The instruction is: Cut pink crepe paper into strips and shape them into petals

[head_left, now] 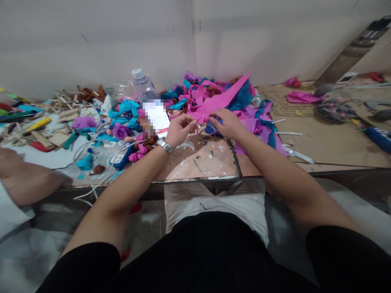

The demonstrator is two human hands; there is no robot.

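A long strip of pink crepe paper slants up and right from between my hands. The fingers of my right hand are pinched at its gathered lower end. Close by on the left, my left hand, with a silver watch at the wrist, has thumb and fingertips pressed together. A small pale bit shows at those fingertips, too small to name. Just below the hands lies a roll of tape on the tabletop. A lit phone stands beside my left hand.
Crumpled blue and purple crepe paper and wood scraps cover the left side, near a water bottle and a white cable. Another person's arm rests at far left. Cardboard lies right, below a dark flask.
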